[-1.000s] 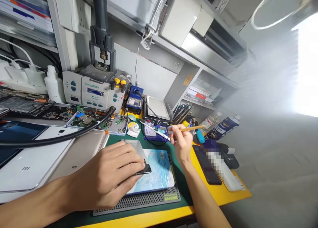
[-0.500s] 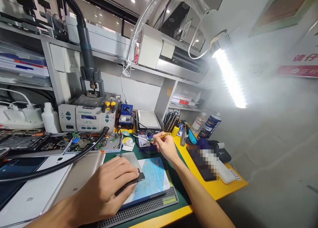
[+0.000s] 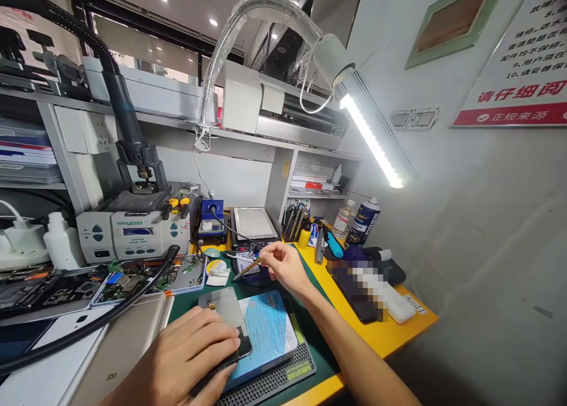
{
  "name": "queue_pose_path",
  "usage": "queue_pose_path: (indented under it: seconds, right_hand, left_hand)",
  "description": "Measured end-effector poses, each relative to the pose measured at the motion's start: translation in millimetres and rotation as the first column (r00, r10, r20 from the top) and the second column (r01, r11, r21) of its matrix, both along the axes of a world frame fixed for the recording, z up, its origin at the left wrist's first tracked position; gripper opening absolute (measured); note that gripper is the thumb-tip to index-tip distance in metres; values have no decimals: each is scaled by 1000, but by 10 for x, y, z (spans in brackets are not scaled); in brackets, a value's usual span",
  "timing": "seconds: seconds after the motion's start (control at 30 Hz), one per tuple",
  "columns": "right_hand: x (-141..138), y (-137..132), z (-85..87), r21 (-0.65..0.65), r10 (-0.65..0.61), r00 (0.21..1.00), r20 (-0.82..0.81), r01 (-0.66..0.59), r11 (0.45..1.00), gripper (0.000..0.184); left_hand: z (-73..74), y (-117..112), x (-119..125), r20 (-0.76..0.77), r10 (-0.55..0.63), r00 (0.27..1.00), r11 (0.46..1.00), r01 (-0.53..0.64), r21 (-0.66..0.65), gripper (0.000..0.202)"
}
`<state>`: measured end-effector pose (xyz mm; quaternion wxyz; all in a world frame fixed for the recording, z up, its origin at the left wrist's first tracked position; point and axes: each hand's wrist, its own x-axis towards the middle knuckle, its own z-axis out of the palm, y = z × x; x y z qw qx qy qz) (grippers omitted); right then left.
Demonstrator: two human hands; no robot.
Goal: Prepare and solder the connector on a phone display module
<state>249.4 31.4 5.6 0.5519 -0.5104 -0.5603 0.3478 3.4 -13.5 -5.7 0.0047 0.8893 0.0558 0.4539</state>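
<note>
Grey and flat, the phone panel (image 3: 224,308) lies low in the centre of the frame on a blue pad (image 3: 270,329), which rests on a perforated mat (image 3: 283,373). The left hand (image 3: 186,362) grips the panel's near end, fingers over the top and thumb along the lower edge. Just above and to the right, clear of the panel, the right hand (image 3: 286,265) pinches a thin wooden stick (image 3: 247,269). The stick's tip points left toward a small round tin (image 3: 215,268).
</note>
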Motion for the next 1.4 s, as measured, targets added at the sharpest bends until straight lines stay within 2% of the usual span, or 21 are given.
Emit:
queue_pose_path:
  seconds: [0.17,0.27,0.43,0.53,0.6,0.77,0.93,1.07,1.17,1.3,1.4]
  right_hand:
    - [0,-18,42,5,-36,999,-4,37,999,24]
    - [-2,-39,82,12,-57,998,17,57,998,27]
    - [32,-20,64,39,-82,991,108,78,996,26]
    - [82,4,25,81,-120,970,213,105,991,19]
    - [115,0,15,117,-154,941,301,124,985,14]
    - [153,-55,22,172,-206,815,542,132,976,5]
    - [162,-57,18,159,-190,720,667,112,981,9]
    - [143,-52,25,90,-109,716,689,65,994,11]
    - [88,-76,30,26,-26,732,680,12,1000,12]
    - [-3,-124,34,-29,55,749,661,-48,998,11]
    - [-38,-146,39,-41,78,754,652,-67,997,10]
  left_hand:
    - [52,-30,47,-29,-45,999,993,48,111,25]
    - [-4,-20,73,-36,-56,998,988,61,141,25]
    - [-155,-12,105,-38,-94,995,989,98,114,18]
    - [-152,-12,97,-45,-105,993,991,109,79,18]
    - [-104,13,64,-39,-54,998,998,55,41,18]
    - [16,207,-76,-41,177,983,982,-180,-59,17]
    - [-51,391,-129,-117,393,912,907,-405,-112,14]
    - [-150,449,-107,-227,527,819,800,-569,-193,30]
    - [-181,465,-96,-336,520,785,737,-612,-287,40]
    - [-210,472,-90,-426,449,785,668,-612,-424,43]
    - [-242,478,-89,-410,406,817,660,-572,-487,41]
